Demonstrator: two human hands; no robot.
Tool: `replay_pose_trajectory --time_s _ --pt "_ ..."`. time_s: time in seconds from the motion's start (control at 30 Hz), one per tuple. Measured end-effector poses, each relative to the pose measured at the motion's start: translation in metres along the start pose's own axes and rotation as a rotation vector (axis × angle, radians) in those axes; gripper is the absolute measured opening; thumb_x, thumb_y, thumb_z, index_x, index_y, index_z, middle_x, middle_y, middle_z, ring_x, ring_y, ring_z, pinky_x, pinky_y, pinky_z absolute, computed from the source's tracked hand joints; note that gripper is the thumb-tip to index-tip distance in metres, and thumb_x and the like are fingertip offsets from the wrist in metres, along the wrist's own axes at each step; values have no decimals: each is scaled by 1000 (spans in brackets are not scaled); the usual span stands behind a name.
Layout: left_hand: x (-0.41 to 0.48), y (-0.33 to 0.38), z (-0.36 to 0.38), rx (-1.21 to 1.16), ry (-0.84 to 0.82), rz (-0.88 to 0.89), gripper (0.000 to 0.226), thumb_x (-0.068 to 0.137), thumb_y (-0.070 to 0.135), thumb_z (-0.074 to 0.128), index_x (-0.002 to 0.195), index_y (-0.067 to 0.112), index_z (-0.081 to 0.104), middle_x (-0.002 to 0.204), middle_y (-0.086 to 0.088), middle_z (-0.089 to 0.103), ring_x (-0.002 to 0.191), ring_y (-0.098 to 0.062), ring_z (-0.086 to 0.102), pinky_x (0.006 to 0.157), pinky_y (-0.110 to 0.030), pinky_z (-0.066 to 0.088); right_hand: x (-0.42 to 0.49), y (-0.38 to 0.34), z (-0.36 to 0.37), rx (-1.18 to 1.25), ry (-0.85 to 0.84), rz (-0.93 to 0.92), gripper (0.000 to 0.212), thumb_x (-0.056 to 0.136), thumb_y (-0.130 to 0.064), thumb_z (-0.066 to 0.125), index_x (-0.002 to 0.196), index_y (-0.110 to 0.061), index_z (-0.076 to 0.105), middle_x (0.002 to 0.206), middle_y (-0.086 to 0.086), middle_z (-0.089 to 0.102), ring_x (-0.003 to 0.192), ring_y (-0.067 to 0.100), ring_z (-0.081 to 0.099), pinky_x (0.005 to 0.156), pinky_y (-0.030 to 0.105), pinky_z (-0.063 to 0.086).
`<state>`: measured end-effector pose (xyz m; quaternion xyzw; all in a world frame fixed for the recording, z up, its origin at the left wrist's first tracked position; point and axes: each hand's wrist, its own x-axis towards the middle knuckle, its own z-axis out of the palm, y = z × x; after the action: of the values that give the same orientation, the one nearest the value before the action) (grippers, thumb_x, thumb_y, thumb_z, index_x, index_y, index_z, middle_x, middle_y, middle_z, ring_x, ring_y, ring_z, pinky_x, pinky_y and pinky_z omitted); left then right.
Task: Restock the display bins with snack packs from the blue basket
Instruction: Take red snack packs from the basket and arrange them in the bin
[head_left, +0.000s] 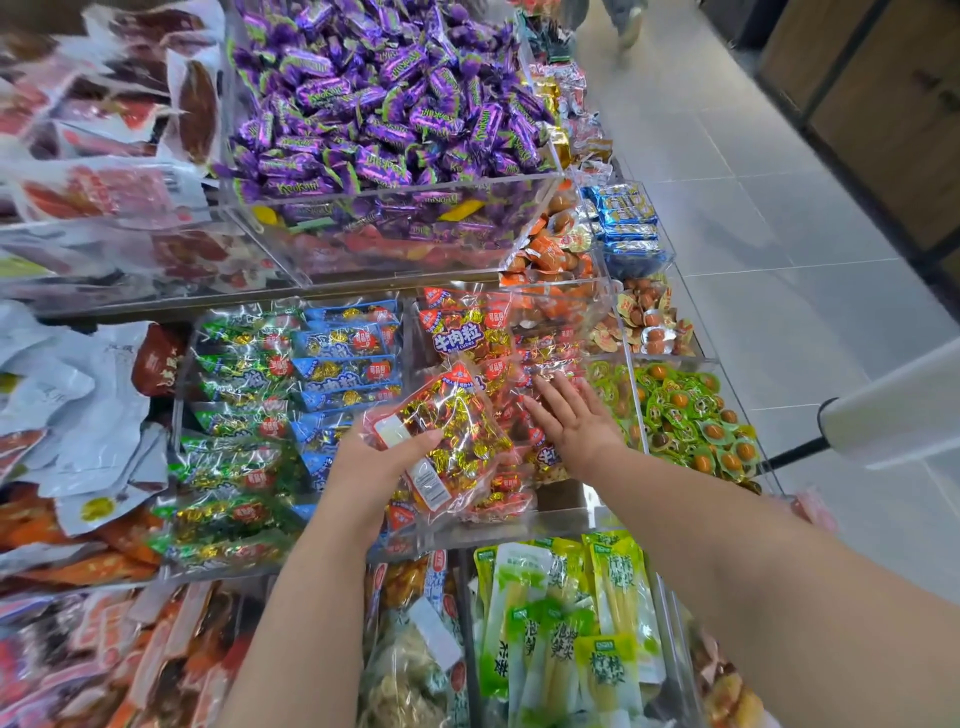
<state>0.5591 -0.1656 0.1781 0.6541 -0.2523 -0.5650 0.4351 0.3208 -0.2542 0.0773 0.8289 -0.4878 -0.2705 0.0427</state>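
My left hand (382, 457) grips a clear red snack pack (457, 431) of gold-wrapped cubes, held tilted over the front of a clear acrylic bin (571, 512). That bin holds several more red packs (467, 332). My right hand (571, 415) lies flat, fingers spread, on the red packs at the bin's right side, holding nothing. The blue basket is not in view.
Left of the red bin stands a bin of green and blue packs (270, 395). Purple candies (384, 98) fill the bin behind. Green egg packs (685, 415) sit to the right, yellow-green pouches (571, 613) in front. A white handle (893, 410) juts in at right, over the tiled aisle.
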Motion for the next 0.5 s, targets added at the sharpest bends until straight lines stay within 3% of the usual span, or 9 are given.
replay_pose_trajectory --time_s 0.23,0.37,0.43,0.5 --pt "-4 3 -1 27 -19 8 42 72 15 82 110 17 63 99 -8 74 95 -30 70 86 -50 55 -13 0 -18 65 -45 55 119 82 -26 61 114 -16 -53 145 13 -41 125 33 -43 99 55 -25" --pt "-8 5 1 40 -10 3 46 71 16 84 112 16 62 112 -17 68 104 -34 65 95 -53 50 -29 5 -32 159 25 68 112 86 -28 56 123 -19 -50 147 12 -38 126 34 -43 100 53 -26" --pt "-9 7 1 44 -20 4 47 71 16 84 113 16 62 111 -16 69 104 -33 65 93 -50 51 -39 7 -43 360 136 45 101 88 -30 56 144 -20 -28 155 10 -21 141 33 -22 111 49 -15" --pt "-12 8 4 46 -28 8 46 69 14 85 109 14 63 106 -14 71 102 -33 66 89 -48 53 -51 11 -61 875 287 102 70 88 -34 60 147 -20 24 147 9 27 135 27 28 115 45 22"
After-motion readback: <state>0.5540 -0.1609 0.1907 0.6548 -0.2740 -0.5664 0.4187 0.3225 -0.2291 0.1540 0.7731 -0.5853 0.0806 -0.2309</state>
